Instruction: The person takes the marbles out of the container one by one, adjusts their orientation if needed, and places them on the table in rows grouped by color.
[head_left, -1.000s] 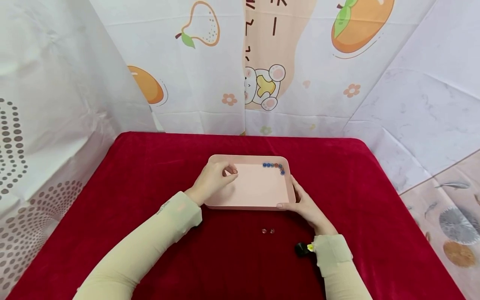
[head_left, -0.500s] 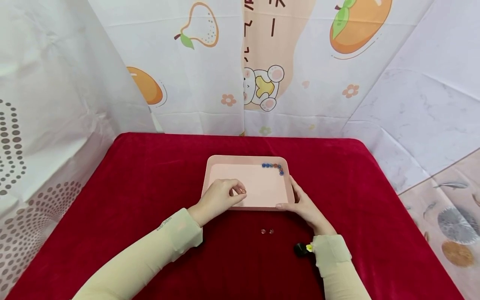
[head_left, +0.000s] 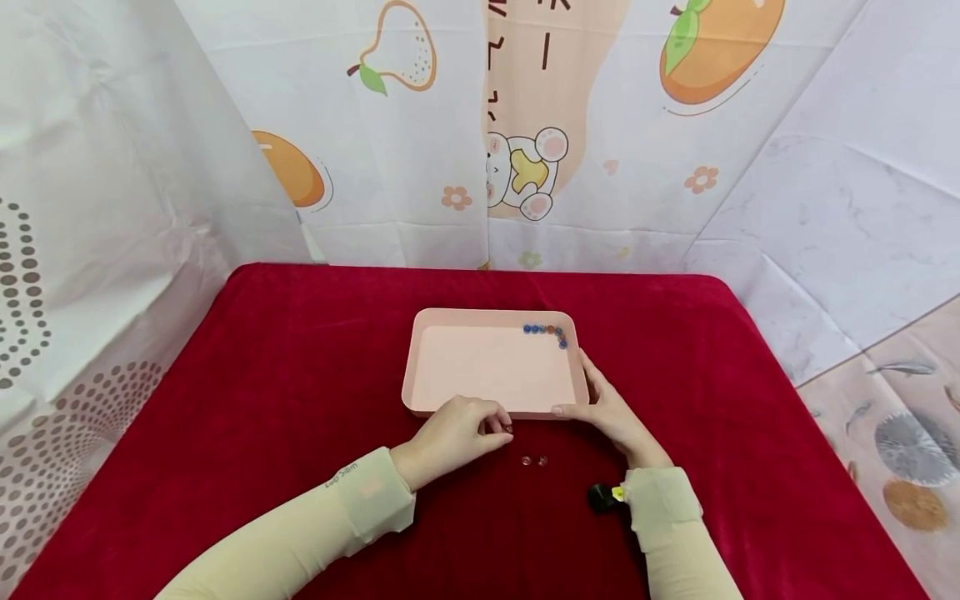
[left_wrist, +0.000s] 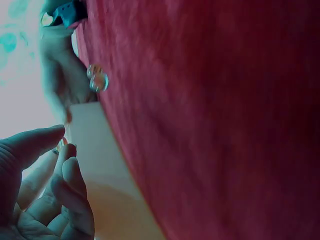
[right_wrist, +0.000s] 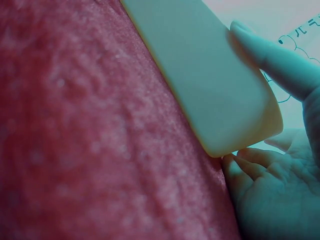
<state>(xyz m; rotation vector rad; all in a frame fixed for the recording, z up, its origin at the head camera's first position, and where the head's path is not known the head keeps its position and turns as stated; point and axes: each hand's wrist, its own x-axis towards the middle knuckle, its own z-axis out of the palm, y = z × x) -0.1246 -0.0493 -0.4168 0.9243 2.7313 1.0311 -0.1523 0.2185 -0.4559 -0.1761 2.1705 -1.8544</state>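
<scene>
Pale sleeves (head_left: 277, 533), wide cuffs (head_left: 381, 493), dark left-sleeve lettering (head_left: 342, 476)

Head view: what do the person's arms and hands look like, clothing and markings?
Left sleeve and right sleeve: pale cream-green, wide cuffs. Dark lettering near the left wrist. A black piece with a yellow tab sits at the right cuff. Left hand and right hand: no gloves.

Room inside tray (head_left: 491, 367), right grip (head_left: 613, 410) blocking right end, beads (head_left: 551, 330) at far right corner
</scene>
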